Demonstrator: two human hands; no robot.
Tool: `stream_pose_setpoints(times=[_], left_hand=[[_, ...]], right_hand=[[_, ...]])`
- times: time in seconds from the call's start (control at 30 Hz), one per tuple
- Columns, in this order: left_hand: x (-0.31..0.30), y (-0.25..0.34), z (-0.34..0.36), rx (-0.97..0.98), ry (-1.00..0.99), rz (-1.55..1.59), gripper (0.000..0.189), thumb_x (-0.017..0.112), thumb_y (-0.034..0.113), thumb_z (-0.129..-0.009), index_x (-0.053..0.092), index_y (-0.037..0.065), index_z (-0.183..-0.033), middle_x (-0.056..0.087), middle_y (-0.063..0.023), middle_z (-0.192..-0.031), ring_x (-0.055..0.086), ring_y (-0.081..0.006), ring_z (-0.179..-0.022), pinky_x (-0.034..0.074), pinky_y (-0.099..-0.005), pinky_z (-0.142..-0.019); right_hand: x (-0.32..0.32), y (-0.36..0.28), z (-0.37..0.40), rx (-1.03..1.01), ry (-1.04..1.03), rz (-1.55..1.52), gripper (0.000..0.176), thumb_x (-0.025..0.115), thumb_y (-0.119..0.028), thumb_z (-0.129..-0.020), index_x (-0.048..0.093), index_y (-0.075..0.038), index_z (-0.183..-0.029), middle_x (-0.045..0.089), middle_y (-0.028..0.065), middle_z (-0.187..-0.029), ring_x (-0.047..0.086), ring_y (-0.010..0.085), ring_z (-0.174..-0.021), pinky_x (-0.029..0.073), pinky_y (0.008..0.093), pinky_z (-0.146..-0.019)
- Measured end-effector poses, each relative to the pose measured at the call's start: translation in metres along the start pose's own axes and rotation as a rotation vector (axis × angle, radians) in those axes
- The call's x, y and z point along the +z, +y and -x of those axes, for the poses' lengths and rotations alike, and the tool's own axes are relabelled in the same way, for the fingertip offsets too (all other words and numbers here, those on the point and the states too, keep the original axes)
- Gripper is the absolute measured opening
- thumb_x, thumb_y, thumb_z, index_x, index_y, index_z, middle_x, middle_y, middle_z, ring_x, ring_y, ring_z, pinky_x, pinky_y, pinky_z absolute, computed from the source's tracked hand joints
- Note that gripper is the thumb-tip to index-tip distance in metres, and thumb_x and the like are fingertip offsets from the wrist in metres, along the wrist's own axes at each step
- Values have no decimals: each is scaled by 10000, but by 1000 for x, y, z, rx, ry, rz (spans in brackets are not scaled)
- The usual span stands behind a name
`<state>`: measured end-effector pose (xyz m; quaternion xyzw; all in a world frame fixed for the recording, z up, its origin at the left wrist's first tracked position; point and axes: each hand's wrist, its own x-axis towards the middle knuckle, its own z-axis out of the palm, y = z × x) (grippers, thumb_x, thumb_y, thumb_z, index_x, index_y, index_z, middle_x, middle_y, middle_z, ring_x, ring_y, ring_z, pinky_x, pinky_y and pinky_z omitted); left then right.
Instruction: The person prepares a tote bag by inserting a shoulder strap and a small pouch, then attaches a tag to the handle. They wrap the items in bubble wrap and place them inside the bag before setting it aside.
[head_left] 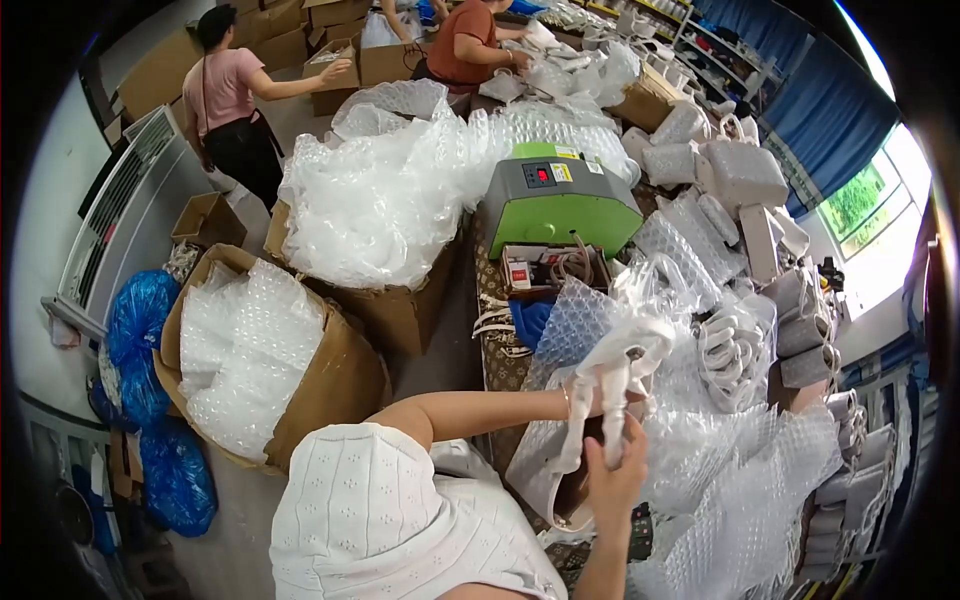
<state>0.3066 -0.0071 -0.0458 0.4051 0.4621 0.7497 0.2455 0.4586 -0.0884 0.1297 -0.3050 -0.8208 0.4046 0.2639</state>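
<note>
My left hand (592,400) reaches in from the left and grips a white, wrapped bag strap (615,365); the strap covers most of its fingers. Below it, my right hand (617,470) pinches a hanging length of the same strap between thumb and fingers. Just under both hands is a white bag (540,465), its opening showing brown inside. Sheets of bubble wrap (570,325) lie beyond and beside my hands. To the right, a coil of white straps (735,345) rests in clear plastic.
A green and grey machine (565,205) stands on the table behind a small box of cords (550,268). Cartons of bubble wrap (330,370) and blue plastic bags (175,470) are at left. Wrapped bags (745,170) line the right. Two people (230,100) (470,45) and another's arms are at the back.
</note>
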Motion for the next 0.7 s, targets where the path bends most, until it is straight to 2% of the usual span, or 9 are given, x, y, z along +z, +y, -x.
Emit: stream_pose_setpoints(times=[0.07, 0.2, 0.27, 0.37, 0.47, 0.53, 0.57, 0.63, 0.7], left_hand=[[-10, 63, 4, 49, -59, -510, 314, 670, 347, -717, 642, 40, -779, 649, -171, -796, 617, -352, -743, 474, -414, -657], [-61, 47, -15, -113, -307, -216, 140, 719, 159, -760, 684, 29, -797, 663, -47, -718, 593, -108, -635, 471, -257, -583], [-87, 85, -13, -337, -269, 51, 133, 636, 65, -819, 649, -16, -924, 658, -132, -914, 620, -204, -902, 490, -348, -798], [-119, 91, 17, -438, -237, 201, 260, 621, 49, -823, 596, 6, -1078, 636, -122, -978, 574, -182, -939, 459, -282, -786], [-195, 80, 37, -578, -434, -491, 379, 562, 64, -856, 506, 9, -1226, 617, -127, -1088, 564, -202, -1022, 448, -307, -861], [-224, 115, 12, -641, -412, -1260, 315, 536, 85, -869, 563, 24, -1177, 615, -105, -1137, 574, -194, -1069, 447, -320, -902], [-253, 110, 6, -212, -295, -1296, 278, 529, 93, -888, 575, 31, -1156, 629, -68, -1115, 589, -166, -1033, 447, -292, -892], [-219, 150, -22, -157, -93, -858, 271, 479, 105, -941, 549, 43, -1195, 606, -101, -1143, 560, -192, -1074, 401, -286, -944], [-171, 169, -28, 107, -272, -1035, 314, 478, 122, -945, 512, 71, -1253, 576, -123, -1193, 512, -193, -1145, 345, -284, -1001]], right_hand=[[-35, 15, -15, -9, -33, -97, 310, 651, -125, -817, 514, 30, -1048, 585, 62, -719, 537, 171, -618, 428, 281, -584], [-137, 60, -53, 126, 315, -795, 200, 620, -187, -847, 528, -31, -930, 501, 22, -660, 447, 129, -541, 376, 255, -528], [-172, 130, -67, 269, 470, -968, 172, 605, -219, -862, 535, -62, -871, 458, 2, -631, 402, 108, -503, 351, 242, -499], [-174, 282, -38, 755, 593, -687, 260, 656, -258, -819, 564, -57, -956, 507, 39, -744, 481, 117, -534, 404, 261, -528], [-143, 238, 8, 953, 559, -496, 472, 697, -261, -783, 522, -19, -1149, 560, 104, -1004, 607, 196, -771, 463, 298, -652], [-120, 213, 31, 333, 746, 484, 615, 693, -246, -791, 427, -14, -1294, 489, 148, -1253, 536, 272, -1102, 449, 348, -841], [-104, 179, 37, 361, 751, 482, 615, 693, -246, -791, 427, -14, -1294, 489, 148, -1253, 536, 272, -1102, 449, 348, -841], [-80, 115, 45, 308, 511, 497, 658, 689, -263, -798, 385, -32, -1333, 393, 160, -1379, 361, 310, -1281, 344, 371, -1002], [-65, 133, 68, 283, 428, 614, 700, 690, -258, -801, 339, -69, -1377, 392, 135, -1382, 396, 313, -1256, 284, 382, -1053]])
